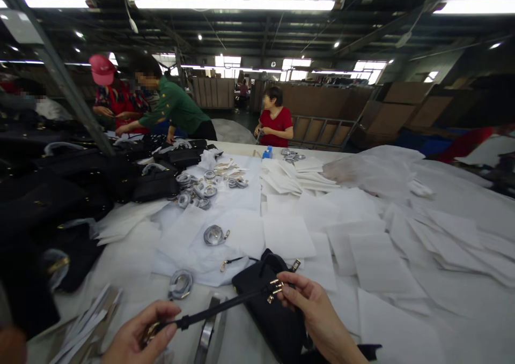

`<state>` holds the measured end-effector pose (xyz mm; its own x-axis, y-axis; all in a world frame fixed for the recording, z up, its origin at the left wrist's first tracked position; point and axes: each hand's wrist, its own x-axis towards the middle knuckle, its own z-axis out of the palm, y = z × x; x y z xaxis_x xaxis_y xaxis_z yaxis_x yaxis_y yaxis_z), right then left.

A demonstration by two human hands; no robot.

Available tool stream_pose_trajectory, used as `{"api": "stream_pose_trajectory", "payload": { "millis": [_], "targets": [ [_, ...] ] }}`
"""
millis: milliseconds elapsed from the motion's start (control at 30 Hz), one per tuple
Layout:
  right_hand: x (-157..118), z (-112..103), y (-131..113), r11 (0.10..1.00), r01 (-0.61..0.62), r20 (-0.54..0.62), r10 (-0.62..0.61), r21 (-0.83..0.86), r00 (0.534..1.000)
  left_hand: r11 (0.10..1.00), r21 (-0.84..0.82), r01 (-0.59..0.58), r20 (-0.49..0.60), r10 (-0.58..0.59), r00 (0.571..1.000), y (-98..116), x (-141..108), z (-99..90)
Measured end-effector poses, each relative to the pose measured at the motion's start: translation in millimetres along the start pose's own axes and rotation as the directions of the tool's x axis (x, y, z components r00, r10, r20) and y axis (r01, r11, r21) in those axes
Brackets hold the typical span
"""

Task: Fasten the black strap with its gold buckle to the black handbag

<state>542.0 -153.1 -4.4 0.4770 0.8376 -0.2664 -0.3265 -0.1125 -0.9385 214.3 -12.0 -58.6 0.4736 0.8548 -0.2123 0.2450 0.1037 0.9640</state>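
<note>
A black strap (225,305) with gold buckle fittings stretches between my two hands, above the table. My left hand (141,332) pinches its near left end, where a bit of gold metal shows. At the other end, the fingertips of my right hand (308,302) are closed on the strap beside its gold buckle. Beneath the strap lies a black handbag (263,313), partly covered by my right hand. A thin black strap piece with a gold clasp (223,266) sticks out at the bag's far left. Left of the bag is a dark, shiny band-like object (207,332).
Coiled wrapped straps (181,284) lie around the table, with a further coil (214,235) beyond. White sheets (378,262) spread over the right side. Black bags (155,184) pile up at left, near a metal post (64,74). Several people stand beyond, one in a red shirt (277,125).
</note>
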Motion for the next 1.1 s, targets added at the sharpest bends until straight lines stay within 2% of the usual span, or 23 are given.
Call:
{"api": "stream_pose_trajectory", "payload": {
  "millis": [67, 133, 367, 533, 733, 1100],
  "targets": [
    [3.2, 1.1, 1.7, 1.000, -0.006, -0.012, 0.006, 0.004, 1.000, 0.998, -0.053, -0.046, -0.065, 0.043, 0.997, 5.4, -2.8, 6.6],
    [5.7, 3.6, 1.7, 1.000, -0.016, -0.038, 0.016, 0.000, 0.999, 0.992, -0.106, -0.068, -0.077, 0.060, 0.995, 11.9, -5.3, 12.1],
    [13.6, 7.4, 0.4, 0.999, -0.019, -0.148, 0.013, -0.041, 0.989, 0.995, -0.089, -0.044, 0.113, 0.054, 0.992, 33.9, -8.3, 6.5],
    [21.7, 5.0, 3.1, 0.997, -0.083, -0.179, 0.081, -0.003, 0.980, 0.993, -0.085, -0.085, 0.054, 0.089, 0.995, 41.6, -10.8, 9.7],
    [19.3, 8.1, -1.0, 0.989, -0.128, -0.236, 0.140, 0.069, 0.962, 0.994, -0.021, -0.108, 0.051, 0.109, 0.993, 45.5, -11.0, 12.9],
    [21.0, 1.4, 3.7, 0.994, -0.102, -0.265, 0.108, 0.038, 0.958, 0.991, 0.057, -0.124, 0.058, 0.120, 0.991, 51.3, -10.1, 14.8]
  ]
}}
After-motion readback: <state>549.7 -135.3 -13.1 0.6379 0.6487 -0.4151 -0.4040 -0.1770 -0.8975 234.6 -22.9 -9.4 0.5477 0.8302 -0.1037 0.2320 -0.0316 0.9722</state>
